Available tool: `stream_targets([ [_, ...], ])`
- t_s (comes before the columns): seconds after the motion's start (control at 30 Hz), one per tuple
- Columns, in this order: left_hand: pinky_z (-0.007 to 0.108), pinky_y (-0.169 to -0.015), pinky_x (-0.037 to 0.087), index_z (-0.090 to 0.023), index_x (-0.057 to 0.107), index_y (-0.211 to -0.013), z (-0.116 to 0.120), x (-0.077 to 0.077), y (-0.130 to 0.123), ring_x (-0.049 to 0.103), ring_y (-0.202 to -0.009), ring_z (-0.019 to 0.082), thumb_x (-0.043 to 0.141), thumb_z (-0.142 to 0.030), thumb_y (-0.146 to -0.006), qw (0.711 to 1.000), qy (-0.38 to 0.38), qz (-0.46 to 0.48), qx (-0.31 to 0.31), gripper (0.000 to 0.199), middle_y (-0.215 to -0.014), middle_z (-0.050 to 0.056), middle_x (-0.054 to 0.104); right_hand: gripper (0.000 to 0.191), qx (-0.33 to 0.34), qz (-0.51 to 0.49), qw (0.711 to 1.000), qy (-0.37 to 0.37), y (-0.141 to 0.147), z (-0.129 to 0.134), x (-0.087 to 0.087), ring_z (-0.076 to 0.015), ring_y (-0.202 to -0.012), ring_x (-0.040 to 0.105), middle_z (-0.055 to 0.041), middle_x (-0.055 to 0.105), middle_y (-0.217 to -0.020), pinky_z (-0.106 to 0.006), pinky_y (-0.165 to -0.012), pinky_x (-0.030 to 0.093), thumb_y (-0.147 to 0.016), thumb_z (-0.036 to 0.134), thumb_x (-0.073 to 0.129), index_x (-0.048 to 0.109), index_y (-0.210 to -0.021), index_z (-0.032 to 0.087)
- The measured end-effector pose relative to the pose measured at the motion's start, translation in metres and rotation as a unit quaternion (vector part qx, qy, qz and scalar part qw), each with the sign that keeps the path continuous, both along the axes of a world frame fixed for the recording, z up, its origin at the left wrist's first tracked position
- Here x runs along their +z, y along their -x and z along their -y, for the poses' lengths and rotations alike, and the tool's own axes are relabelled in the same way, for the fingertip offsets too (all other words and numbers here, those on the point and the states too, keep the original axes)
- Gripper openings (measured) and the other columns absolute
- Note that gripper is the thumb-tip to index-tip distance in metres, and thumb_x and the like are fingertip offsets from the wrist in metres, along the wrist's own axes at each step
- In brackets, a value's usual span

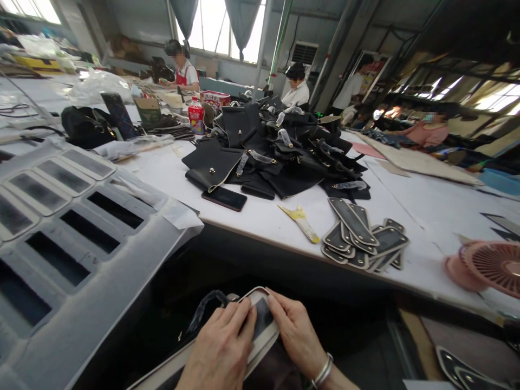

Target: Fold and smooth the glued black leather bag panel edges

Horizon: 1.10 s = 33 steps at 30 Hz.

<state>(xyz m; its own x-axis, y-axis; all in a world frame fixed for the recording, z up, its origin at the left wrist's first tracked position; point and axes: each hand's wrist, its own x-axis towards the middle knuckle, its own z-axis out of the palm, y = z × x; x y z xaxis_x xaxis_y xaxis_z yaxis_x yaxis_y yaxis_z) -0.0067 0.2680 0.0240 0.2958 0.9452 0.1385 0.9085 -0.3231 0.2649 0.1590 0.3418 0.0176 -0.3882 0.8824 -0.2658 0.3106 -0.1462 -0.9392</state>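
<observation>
Low in front of me is a black leather-like bag piece with a pale edge, close to my lap. My left hand presses on it from the left, fingers bent together along its upper rim. At the far right corner, my right hand grips the edge between thumb and fingers; a metal bangle is on that wrist. A plastic-wrapped strap curves out beyond the left hand. The underside of the piece is hidden by my hands and dark shadow.
A worktable carries a heap of black bags, a phone, a yellow-and-white tube, stacked pale-edged panels and a pink fan. Left stands a slotted rack. Other people work farther back.
</observation>
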Motion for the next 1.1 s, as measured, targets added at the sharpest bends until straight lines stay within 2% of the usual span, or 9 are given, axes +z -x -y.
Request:
stream_targets([
  [0.1, 0.040, -0.094, 0.049, -0.011, 0.057, -0.130, -0.005, 0.013, 0.001, 0.055, -0.114, 0.028, 0.045, -0.008, -0.085, 0.999, 0.042, 0.015, -0.005, 0.046, -0.135, 0.012, 0.058, 0.054, -0.016, -0.007, 1.000, -0.011, 0.002, 0.001, 0.001, -0.0245, -0.085, 0.061, -0.0080, 0.070, -0.087, -0.033, -0.076, 0.047, -0.091, 0.062, 0.051, 0.075, -0.107, 0.017],
  [0.23, 0.046, -0.092, 0.051, -0.016, 0.062, -0.122, -0.014, 0.033, 0.004, 0.058, -0.104, 0.028, 0.040, -0.011, -0.091, 0.991, 0.125, 0.050, -0.017, 0.039, -0.124, 0.011, 0.061, 0.054, -0.030, -0.057, 0.995, 0.080, -0.004, 0.002, 0.001, -0.0243, -0.086, 0.063, -0.0080, 0.072, -0.090, -0.031, -0.071, 0.050, -0.090, 0.063, 0.052, 0.076, -0.107, 0.017],
  [0.33, 0.048, -0.092, 0.051, -0.016, 0.063, -0.119, -0.017, 0.037, 0.005, 0.058, -0.101, 0.028, 0.037, -0.008, -0.090, 0.986, 0.151, 0.060, -0.018, 0.039, -0.118, 0.010, 0.062, 0.051, -0.047, -0.061, 0.990, 0.120, -0.012, 0.007, 0.001, -0.0265, -0.094, 0.064, -0.0093, 0.073, -0.101, -0.032, -0.075, 0.051, -0.087, 0.060, 0.058, 0.074, -0.111, 0.017],
  [0.47, 0.049, -0.095, 0.049, -0.012, 0.057, -0.127, -0.014, 0.031, 0.004, 0.055, -0.105, 0.030, 0.039, -0.008, -0.087, 0.986, 0.150, 0.064, -0.015, 0.044, -0.121, 0.013, 0.060, 0.042, -0.013, 0.083, 0.996, -0.018, -0.018, 0.012, 0.007, -0.0268, -0.096, 0.066, -0.0100, 0.073, -0.101, -0.031, -0.086, 0.049, -0.087, 0.052, 0.060, 0.074, -0.107, 0.017],
  [0.53, 0.047, -0.094, 0.049, -0.012, 0.056, -0.128, -0.013, 0.029, 0.004, 0.055, -0.106, 0.030, 0.039, -0.008, -0.087, 0.987, 0.147, 0.066, -0.017, 0.045, -0.123, 0.013, 0.059, 0.039, 0.011, 0.163, 0.982, -0.095, -0.017, 0.011, 0.010, -0.0222, -0.078, 0.067, -0.0081, 0.072, -0.082, -0.026, -0.072, 0.048, -0.092, 0.049, 0.053, 0.074, -0.090, 0.016],
  [0.6, 0.046, -0.092, 0.050, -0.013, 0.057, -0.126, -0.013, 0.029, 0.005, 0.055, -0.105, 0.029, 0.038, -0.006, -0.086, 0.987, 0.145, 0.065, -0.014, 0.045, -0.123, 0.013, 0.059, 0.045, 0.033, 0.206, 0.967, -0.149, -0.015, 0.009, 0.010, -0.0161, -0.056, 0.058, -0.0042, 0.063, -0.062, -0.025, -0.055, 0.038, -0.096, 0.048, 0.045, 0.068, -0.074, 0.016],
  [0.73, 0.044, -0.091, 0.050, -0.010, 0.058, -0.125, -0.014, 0.021, 0.007, 0.054, -0.103, 0.029, 0.041, -0.007, -0.083, 0.990, 0.124, 0.050, -0.040, 0.045, -0.121, 0.014, 0.060, 0.045, 0.047, 0.206, 0.949, -0.234, -0.013, 0.007, 0.002, -0.0113, -0.046, 0.047, -0.0006, 0.052, -0.054, -0.026, -0.050, 0.029, -0.100, 0.043, 0.037, 0.056, -0.068, 0.018],
  [0.9, 0.040, -0.091, 0.050, -0.006, 0.054, -0.130, -0.016, 0.005, 0.005, 0.053, -0.103, 0.028, 0.045, -0.009, -0.078, 0.994, 0.085, 0.020, -0.058, 0.053, -0.122, 0.017, 0.059, 0.038, 0.050, 0.222, 0.935, -0.271, -0.014, 0.004, -0.007, -0.0125, -0.046, 0.050, -0.0011, 0.052, -0.055, -0.026, -0.051, 0.031, -0.101, 0.035, 0.038, 0.053, -0.069, 0.020],
  [1.1, 0.041, -0.089, 0.049, -0.010, 0.061, -0.120, -0.015, 0.010, 0.005, 0.055, -0.100, 0.028, 0.046, -0.011, -0.078, 0.995, 0.086, 0.010, -0.058, 0.044, -0.119, 0.016, 0.060, 0.034, 0.080, 0.224, 0.934, -0.267, -0.009, 0.002, 0.000, -0.0169, -0.054, 0.056, -0.0056, 0.058, -0.062, -0.029, -0.056, 0.033, -0.099, 0.031, 0.039, 0.056, -0.072, 0.021],
])
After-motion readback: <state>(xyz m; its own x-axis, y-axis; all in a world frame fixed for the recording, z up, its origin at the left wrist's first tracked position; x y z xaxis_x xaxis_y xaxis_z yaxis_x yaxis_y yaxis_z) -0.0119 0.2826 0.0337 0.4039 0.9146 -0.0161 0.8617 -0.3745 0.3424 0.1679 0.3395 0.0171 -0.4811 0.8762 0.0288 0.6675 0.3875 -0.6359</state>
